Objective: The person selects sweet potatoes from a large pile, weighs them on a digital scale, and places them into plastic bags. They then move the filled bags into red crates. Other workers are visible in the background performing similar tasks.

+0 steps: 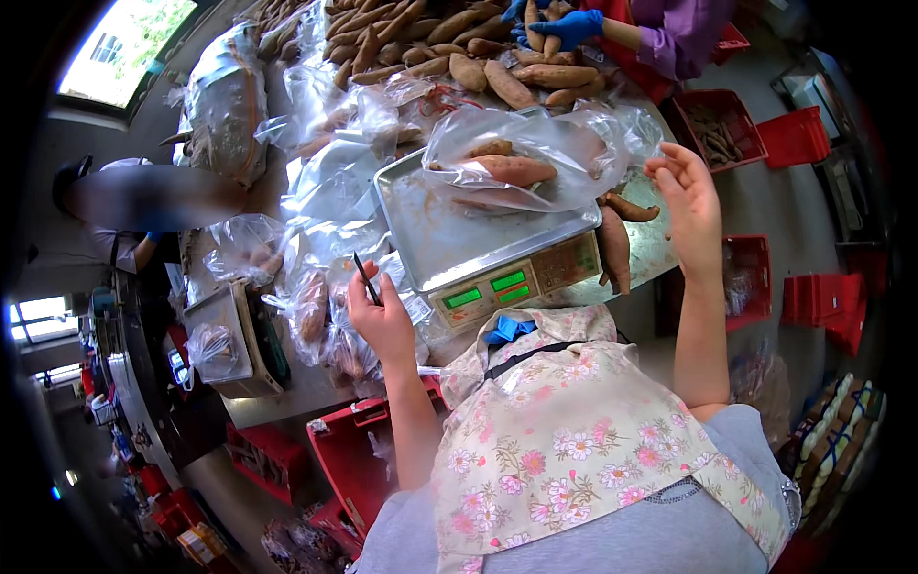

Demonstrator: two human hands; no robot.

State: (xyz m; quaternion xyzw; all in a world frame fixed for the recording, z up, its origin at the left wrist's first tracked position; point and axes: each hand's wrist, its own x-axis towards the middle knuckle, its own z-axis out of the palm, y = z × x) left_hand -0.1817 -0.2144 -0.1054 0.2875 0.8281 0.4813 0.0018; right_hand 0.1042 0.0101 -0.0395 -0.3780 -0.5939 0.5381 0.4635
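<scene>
My left hand point(381, 316) grips a slim black pointed tool point(366, 277), perhaps a pen or small knife, above plastic-bagged sweet potatoes. My right hand point(687, 204) is raised at the right of the scale, fingers loosely curled and apart, with nothing visible in it. Between my hands stands a digital weighing scale point(520, 283) with lit green displays and a metal tray point(445, 247). On the tray lies a clear plastic bag point(495, 194) holding a few sweet potatoes point(513, 170). Loose sweet potatoes point(615, 247) rest on the table beside the scale, nearest my right hand.
A heap of sweet potatoes point(445, 36) covers the far table, where a co-worker's blue-gloved hand point(574, 29) grasps some. Another person point(129, 237) is at the left, near a second scale point(222, 308). Red crates point(721, 118) stand on the floor around the table.
</scene>
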